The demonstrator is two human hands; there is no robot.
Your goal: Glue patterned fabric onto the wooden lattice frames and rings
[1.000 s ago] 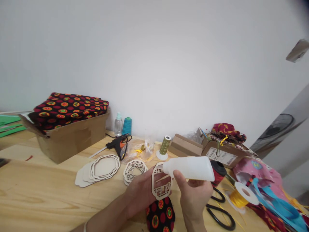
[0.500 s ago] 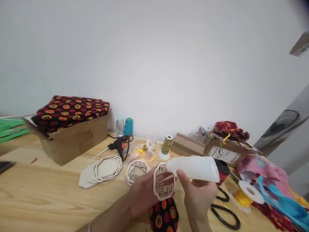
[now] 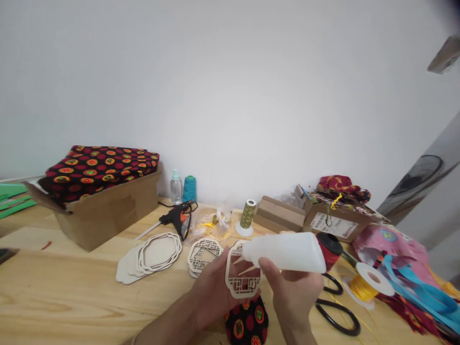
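Observation:
My left hand (image 3: 212, 290) supports a pale wooden lattice frame (image 3: 234, 287) with cut-out patterns, its fingers around the back and edge. Wrapped around a translucent white squeeze bottle (image 3: 287, 251) is my right hand (image 3: 296, 297). The bottle lies nearly level, and its narrow nozzle points left over the upper part of the frame. Whether the tip touches the wood I cannot tell. Below both hands a black piece with red and orange medallions (image 3: 247, 323) lies on the table, partly covered by the left hand.
Stacked lattice pieces (image 3: 201, 256) and plain wooden outlines (image 3: 158, 254) lie left. Behind them are a glue gun (image 3: 176, 218) and a thread cone (image 3: 247, 214). A cardboard box (image 3: 111, 215) holds patterned cloth. Scissors (image 3: 338, 316), a yellow cord spool (image 3: 366, 285) and ribbons crowd the right.
The bottle's nozzle has shifted slightly left across the upper part of the frame. The camera view has turned a little; both hands keep their holds.

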